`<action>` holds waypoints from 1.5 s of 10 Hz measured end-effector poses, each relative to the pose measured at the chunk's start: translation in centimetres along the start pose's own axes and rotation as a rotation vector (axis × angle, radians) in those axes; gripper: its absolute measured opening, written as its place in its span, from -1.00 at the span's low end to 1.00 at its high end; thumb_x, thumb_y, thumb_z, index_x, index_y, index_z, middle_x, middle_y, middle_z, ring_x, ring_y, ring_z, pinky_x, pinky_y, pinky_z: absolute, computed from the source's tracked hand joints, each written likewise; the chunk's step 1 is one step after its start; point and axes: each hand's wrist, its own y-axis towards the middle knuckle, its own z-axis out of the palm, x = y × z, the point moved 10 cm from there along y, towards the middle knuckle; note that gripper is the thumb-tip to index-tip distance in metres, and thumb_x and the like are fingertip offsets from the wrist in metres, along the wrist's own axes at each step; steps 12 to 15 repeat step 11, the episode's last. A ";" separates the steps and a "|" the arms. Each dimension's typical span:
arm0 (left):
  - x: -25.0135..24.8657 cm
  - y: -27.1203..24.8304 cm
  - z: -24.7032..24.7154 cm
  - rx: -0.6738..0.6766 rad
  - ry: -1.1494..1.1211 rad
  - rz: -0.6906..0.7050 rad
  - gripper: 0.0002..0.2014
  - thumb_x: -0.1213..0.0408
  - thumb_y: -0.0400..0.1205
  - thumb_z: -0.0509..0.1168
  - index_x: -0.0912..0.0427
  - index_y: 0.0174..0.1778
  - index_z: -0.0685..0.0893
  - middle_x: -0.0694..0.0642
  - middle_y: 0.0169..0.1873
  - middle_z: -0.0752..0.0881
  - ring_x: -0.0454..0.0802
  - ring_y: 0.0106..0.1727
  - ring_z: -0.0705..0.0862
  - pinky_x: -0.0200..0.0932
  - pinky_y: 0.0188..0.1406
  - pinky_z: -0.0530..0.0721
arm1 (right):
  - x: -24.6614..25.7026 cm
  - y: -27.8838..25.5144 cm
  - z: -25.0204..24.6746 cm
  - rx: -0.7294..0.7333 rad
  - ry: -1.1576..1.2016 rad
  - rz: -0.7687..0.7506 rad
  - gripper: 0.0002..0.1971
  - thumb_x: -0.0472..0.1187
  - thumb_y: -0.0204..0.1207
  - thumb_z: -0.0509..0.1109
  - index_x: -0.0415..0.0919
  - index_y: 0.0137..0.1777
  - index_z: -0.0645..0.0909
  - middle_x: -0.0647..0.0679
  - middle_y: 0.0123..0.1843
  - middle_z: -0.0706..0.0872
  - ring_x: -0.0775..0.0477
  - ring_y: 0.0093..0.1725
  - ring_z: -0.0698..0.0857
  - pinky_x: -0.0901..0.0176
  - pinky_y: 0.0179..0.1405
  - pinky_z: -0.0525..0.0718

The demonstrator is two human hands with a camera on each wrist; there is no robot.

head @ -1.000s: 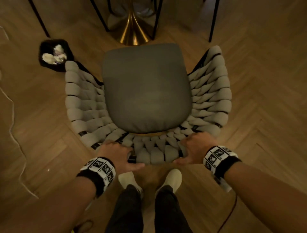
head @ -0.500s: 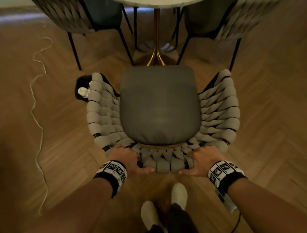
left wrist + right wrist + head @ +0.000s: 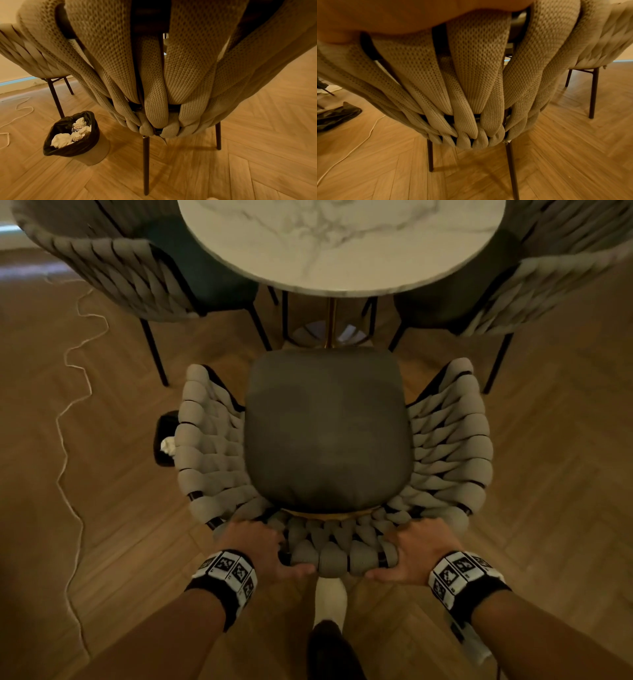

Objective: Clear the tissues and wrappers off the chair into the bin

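The woven-back chair (image 3: 329, 433) stands before me with a bare grey seat cushion; no tissues or wrappers lie on it. My left hand (image 3: 260, 546) grips the top rail of the backrest at its left, and my right hand (image 3: 414, 549) grips it at the right, thumbs behind the weave. The bin (image 3: 75, 136), lined with a black bag, stands on the floor left of the chair and holds crumpled white tissues (image 3: 62, 138) and a shiny wrapper. In the head view only an edge of the bin (image 3: 164, 436) shows past the chair's arm.
A round marble table (image 3: 342, 241) on a gold pedestal stands just beyond the chair, with two more woven chairs (image 3: 113, 268) at its sides. A white cord (image 3: 72, 419) snakes over the wood floor at left. A black bag (image 3: 335, 115) lies on the floor.
Both hands keep their grip on the backrest while the chair moves forward toward the table. The bin has slid behind the chair's left arm in the head view.
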 end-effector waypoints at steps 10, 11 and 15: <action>6.8 2.7 -7.7 -0.144 -0.193 -0.008 -0.35 -0.42 0.43 0.02 -0.11 0.29 0.51 0.03 0.16 0.69 0.09 0.25 0.57 0.06 0.30 0.49 | -2.7 6.7 -4.8 0.194 0.176 0.152 0.11 0.78 -0.02 -0.06 0.03 0.36 0.51 -0.02 0.21 0.72 -0.12 0.14 0.68 -0.07 0.12 0.66; 8.4 -2.0 -8.5 -0.131 -0.259 -0.049 -0.60 -0.01 0.58 0.14 0.00 0.30 0.54 0.11 0.22 0.66 0.15 0.25 0.60 0.01 0.20 0.53 | -2.4 5.7 -7.6 0.137 0.244 0.200 -0.38 0.43 0.39 0.13 -0.08 0.13 0.60 -0.12 0.12 0.72 -0.16 0.06 0.68 -0.02 0.02 0.65; 8.4 -2.0 -8.5 -0.131 -0.259 -0.049 -0.60 -0.01 0.58 0.14 0.00 0.30 0.54 0.11 0.22 0.66 0.15 0.25 0.60 0.01 0.20 0.53 | -2.4 5.7 -7.6 0.137 0.244 0.200 -0.38 0.43 0.39 0.13 -0.08 0.13 0.60 -0.12 0.12 0.72 -0.16 0.06 0.68 -0.02 0.02 0.65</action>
